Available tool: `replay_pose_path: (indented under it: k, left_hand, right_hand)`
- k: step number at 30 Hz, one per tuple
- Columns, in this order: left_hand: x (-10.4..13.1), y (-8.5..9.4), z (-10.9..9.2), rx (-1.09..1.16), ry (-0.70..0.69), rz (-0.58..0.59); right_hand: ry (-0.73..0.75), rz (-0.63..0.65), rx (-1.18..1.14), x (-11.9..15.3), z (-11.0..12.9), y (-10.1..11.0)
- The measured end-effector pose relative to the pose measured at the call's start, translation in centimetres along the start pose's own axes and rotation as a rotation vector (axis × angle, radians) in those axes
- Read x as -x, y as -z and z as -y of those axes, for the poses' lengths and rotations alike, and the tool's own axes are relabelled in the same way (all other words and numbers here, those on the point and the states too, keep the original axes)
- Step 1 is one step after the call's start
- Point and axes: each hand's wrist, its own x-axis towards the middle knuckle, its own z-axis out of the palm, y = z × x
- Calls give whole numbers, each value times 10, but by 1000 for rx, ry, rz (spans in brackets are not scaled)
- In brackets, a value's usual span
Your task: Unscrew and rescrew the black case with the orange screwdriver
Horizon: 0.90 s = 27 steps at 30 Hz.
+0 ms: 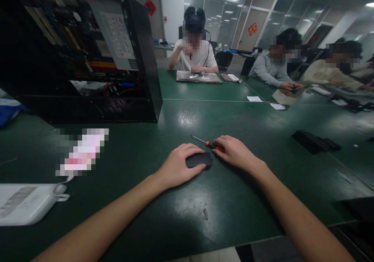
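Note:
My left hand (181, 165) is closed around a small black block-shaped object (200, 160) on the green table, thumb on the near side and fingers on the far side. What kind of object it is, I cannot make out. Just right of it, my right hand (232, 151) rests over the orange and black handle of a screwdriver (210, 145). The metal shaft lies on the table, pointing away to the left. Part of the handle is hidden under my fingers, which curl around it.
An open black computer case (152, 71) stands at the left. Nearer lie a blurred pink item (83, 153) and a white power bank-like device (29, 203). Black objects (312, 141) sit at the right. Across the green table (187, 116), several people work, one over a flat panel (198, 77).

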Motion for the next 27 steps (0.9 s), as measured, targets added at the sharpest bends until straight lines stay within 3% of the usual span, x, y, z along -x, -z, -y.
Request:
replay_pose_path:
  k: [3, 8, 14, 19, 25, 27]
  left_hand:
    - [4, 0, 0, 12, 26, -19]
    - [6, 3, -1, 47, 53, -5]
    - [6, 3, 1, 57, 54, -4]
    - [6, 2, 3, 63, 48, 11]
    - [6, 3, 3, 59, 51, 17]
    - [6, 3, 3, 56, 54, 21]
  right_hand:
    - [-5, -109, -44, -2, 8, 8]
    - [-49, -441, -134, -1, 15, 28]
    - [8, -732, -116, 10, 30, 32]
    - [47, -773, -76, 12, 41, 31]
    - [79, -721, -47, 8, 46, 36]
    - [119, -650, -44, 4, 52, 45]
